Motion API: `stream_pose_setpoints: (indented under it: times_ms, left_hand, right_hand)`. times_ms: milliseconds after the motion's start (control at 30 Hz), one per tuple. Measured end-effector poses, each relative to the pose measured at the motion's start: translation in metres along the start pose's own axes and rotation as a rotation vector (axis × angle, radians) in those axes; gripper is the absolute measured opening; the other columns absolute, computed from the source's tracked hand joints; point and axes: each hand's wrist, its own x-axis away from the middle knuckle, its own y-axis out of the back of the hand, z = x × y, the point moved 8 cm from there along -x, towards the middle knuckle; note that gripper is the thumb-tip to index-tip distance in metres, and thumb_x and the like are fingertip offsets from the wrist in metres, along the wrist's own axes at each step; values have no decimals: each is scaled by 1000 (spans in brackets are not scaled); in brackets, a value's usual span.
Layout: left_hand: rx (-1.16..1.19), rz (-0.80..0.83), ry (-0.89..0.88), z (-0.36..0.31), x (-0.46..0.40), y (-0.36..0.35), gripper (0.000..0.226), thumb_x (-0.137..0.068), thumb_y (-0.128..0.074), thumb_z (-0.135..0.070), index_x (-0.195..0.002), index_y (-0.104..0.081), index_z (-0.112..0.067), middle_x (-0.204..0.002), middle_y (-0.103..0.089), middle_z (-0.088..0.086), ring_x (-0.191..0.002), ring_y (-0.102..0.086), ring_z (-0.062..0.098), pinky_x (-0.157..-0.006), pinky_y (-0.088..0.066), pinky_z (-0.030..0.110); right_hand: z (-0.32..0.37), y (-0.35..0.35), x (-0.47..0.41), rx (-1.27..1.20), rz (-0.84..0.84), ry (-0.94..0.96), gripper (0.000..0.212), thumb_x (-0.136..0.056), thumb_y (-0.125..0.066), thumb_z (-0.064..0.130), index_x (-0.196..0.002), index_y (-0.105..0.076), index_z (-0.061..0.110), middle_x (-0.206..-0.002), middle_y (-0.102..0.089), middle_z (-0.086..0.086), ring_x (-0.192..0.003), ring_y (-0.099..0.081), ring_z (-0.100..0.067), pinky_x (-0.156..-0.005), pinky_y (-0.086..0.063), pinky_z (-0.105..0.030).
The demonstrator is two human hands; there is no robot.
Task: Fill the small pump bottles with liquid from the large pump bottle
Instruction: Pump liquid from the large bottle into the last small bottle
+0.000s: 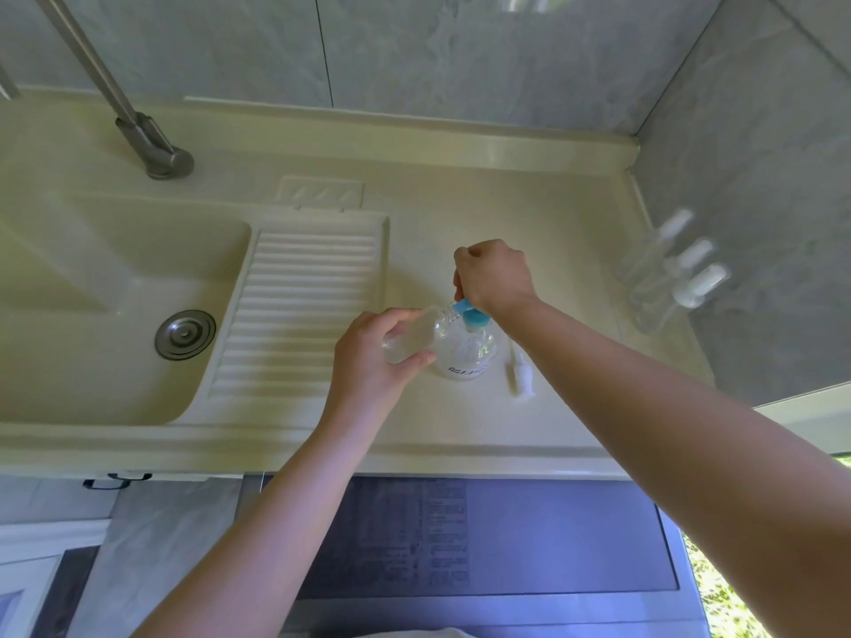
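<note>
The large clear pump bottle (469, 349) with a blue pump head (472, 313) stands on the cream counter (460, 214). My right hand (495, 276) grips the top of the blue pump from above. My left hand (373, 361) holds a small clear bottle (412, 336), tilted, its open threaded neck up against the blue spout. A small white pump cap (519, 375) lies loose on the counter just right of the large bottle. Three more small pump bottles (667, 271) with white caps stand blurred at the right by the wall.
A ribbed washboard (299, 306) and a sink basin with a metal drain (185, 334) lie to the left. A metal tap (152, 145) rises at the back left. Grey tiled walls close off the back and right.
</note>
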Motion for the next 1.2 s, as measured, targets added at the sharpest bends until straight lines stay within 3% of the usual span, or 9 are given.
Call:
stream_pose_setpoints:
  times_ms: [200,367,467,600,767,933,1067,1200]
  left_hand:
    - [10,4,10,1,4,-3,52,-69,-86,-11,-105,-62,-39,-100,-63,-6,-96,-61,7,-84,-37,4]
    - [6,6,6,1,4,-1,51,-70,-87,-12,-108,-63,-37,-100,-62,-6,-94,-61,2,-83,-35,0]
    - [3,-2,6,1,4,2,50,-70,-87,-12,-111,-66,-31,-101,-62,-4,-92,-58,-3,-83,-35,0]
    - [0,0,11,0,6,1,51,-70,-87,-12,-105,-62,-40,-98,-60,-11,-93,-60,1,-84,-37,2]
    - [-16,-2,21,-1,6,2,49,-70,-86,-11,-111,-67,-30,-100,-61,-6,-90,-55,-11,-81,-34,-2]
    - [-22,-4,24,0,5,3,49,-70,-87,-13,-113,-67,-28,-101,-63,-2,-93,-61,7,-82,-35,0]
    - [-19,-4,28,-1,5,3,50,-70,-87,-13,-107,-63,-37,-99,-63,-4,-94,-61,8,-82,-35,1]
    - [-34,-4,34,-1,3,3,51,-70,-87,-14,-105,-60,-39,-100,-63,-3,-94,-60,9,-82,-35,1]
  right_hand:
    - [-2,0,2,-15,-72,7,41,-81,-35,31,-70,-64,5,-75,-72,-13,-72,-71,-35,-72,-61,-42]
    - [-5,2,0,-76,4,-50,37,-88,-38,25,-69,-67,14,-68,-73,-1,-76,-71,-22,-76,-58,-31]
    - [-4,1,-1,-56,-15,-42,38,-86,-38,26,-74,-68,8,-74,-74,-6,-78,-71,-27,-76,-59,-35]
    - [-5,-2,-1,-40,-53,-22,41,-86,-34,27,-78,-66,4,-83,-72,-15,-78,-70,-36,-77,-60,-43]
    - [-8,-2,-3,-76,-41,-39,43,-94,-33,28,-82,-68,6,-83,-73,-12,-81,-69,-31,-81,-58,-37]
    - [-9,-1,-5,-75,-7,-44,39,-92,-35,24,-80,-69,8,-79,-74,-8,-77,-68,-25,-77,-57,-32]
    - [-6,-2,-2,-43,-62,-3,41,-89,-34,27,-80,-67,4,-82,-72,-15,-78,-69,-34,-75,-59,-40]
    - [-8,-1,-3,-64,-70,-22,43,-91,-34,28,-79,-67,5,-81,-73,-13,-78,-70,-32,-77,-59,-39]
